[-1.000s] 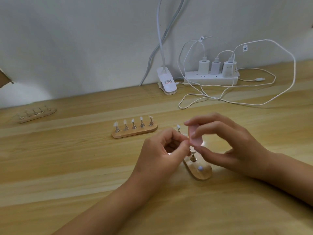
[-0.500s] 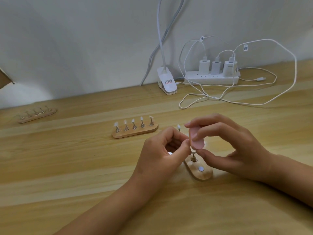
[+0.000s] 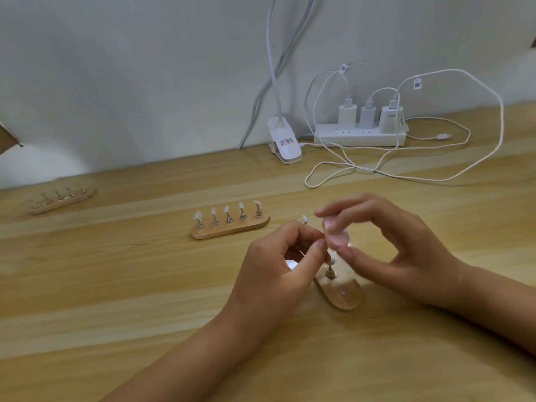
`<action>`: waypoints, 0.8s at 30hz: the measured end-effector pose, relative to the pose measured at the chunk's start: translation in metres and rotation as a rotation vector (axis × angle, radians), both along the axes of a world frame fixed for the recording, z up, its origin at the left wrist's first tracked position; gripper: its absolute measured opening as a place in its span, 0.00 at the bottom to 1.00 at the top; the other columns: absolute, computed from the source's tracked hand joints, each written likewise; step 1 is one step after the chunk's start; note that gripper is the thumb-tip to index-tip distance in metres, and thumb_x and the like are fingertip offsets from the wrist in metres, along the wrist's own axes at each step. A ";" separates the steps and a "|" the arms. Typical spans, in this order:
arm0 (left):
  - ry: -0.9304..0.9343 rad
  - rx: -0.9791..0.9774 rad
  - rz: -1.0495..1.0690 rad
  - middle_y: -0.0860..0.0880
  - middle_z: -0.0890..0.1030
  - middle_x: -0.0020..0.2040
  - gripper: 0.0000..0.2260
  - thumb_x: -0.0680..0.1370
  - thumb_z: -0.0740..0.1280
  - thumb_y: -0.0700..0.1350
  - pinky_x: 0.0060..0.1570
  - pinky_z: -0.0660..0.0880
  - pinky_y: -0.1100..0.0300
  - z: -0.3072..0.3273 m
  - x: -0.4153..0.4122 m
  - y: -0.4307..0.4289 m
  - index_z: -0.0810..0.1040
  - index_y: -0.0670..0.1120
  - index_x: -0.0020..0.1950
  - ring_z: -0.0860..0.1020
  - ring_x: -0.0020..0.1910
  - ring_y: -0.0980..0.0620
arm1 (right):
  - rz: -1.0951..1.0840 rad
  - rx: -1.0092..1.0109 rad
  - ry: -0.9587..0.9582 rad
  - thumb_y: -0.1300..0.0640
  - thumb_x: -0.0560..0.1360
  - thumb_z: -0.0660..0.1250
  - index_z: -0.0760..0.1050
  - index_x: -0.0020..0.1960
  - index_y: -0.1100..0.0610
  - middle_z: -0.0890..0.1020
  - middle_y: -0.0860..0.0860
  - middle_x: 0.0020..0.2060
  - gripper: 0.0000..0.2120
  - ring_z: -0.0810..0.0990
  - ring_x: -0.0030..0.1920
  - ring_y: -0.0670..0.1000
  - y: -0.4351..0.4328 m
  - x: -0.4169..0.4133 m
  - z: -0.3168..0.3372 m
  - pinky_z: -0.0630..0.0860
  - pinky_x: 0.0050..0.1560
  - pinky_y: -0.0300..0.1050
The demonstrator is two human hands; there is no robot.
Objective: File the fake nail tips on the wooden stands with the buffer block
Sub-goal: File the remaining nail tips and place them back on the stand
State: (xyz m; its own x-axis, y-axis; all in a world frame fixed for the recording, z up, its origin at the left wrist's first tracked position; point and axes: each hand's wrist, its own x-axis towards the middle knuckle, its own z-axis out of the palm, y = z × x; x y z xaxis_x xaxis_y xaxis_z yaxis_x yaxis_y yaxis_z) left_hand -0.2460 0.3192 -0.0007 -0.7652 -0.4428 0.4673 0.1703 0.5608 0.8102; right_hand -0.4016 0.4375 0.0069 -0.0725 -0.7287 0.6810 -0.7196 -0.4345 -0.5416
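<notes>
Mid-stroke at the pale wooden bench (image 3: 116, 285). Left-hand grip (image 3: 278, 265) curled, thumb and forefinger pinched together on a small piece hidden behind them, judged to be a fake nail tip lifted off its peg. Right-hand grip (image 3: 406, 250) clamped on the small pink buffer block (image 3: 336, 236), thumb below and fingers (image 3: 342, 211) above, its edge pressed against that pinch, just above the near oval wooden stand (image 3: 345, 298). Sharp a second ago, now smeared with blur along with the right fingers, yet hardly shifted in place: read as short back-and-forth strokes under way on this one tip. On the near stand, one metal peg (image 3: 330, 269) upright beside a bare round socket (image 3: 343, 292); at its far end, a single white tip (image 3: 304, 219) showing past the left knuckles. Behind, well apart, a second oval wooden stand (image 3: 230, 232) with five white tips (image 3: 226, 210) in a row, touched by neither grip; far left, a third stand (image 3: 62, 201), too blurred to read. Against the wall, a white power strip (image 3: 359, 137) and white clip lamp (image 3: 285, 146).
</notes>
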 end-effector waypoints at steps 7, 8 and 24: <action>-0.005 -0.006 -0.002 0.52 0.84 0.40 0.04 0.78 0.66 0.41 0.45 0.77 0.64 0.000 -0.001 0.000 0.81 0.43 0.49 0.83 0.42 0.55 | 0.028 0.051 -0.205 0.60 0.76 0.70 0.75 0.53 0.61 0.80 0.54 0.58 0.08 0.79 0.63 0.54 -0.003 0.001 -0.002 0.75 0.63 0.48; -0.005 -0.005 -0.001 0.52 0.84 0.40 0.04 0.78 0.66 0.41 0.46 0.77 0.64 0.000 -0.001 0.000 0.81 0.43 0.49 0.83 0.43 0.55 | 0.044 0.051 -0.211 0.60 0.76 0.70 0.75 0.53 0.61 0.80 0.54 0.59 0.08 0.79 0.63 0.54 -0.002 0.001 -0.002 0.74 0.64 0.47; -0.007 -0.034 0.023 0.54 0.83 0.39 0.04 0.78 0.66 0.42 0.44 0.79 0.57 0.002 0.000 0.002 0.81 0.44 0.48 0.83 0.41 0.55 | 0.006 0.052 -0.223 0.55 0.76 0.71 0.76 0.53 0.57 0.81 0.51 0.57 0.09 0.79 0.61 0.54 -0.003 0.006 -0.001 0.75 0.63 0.50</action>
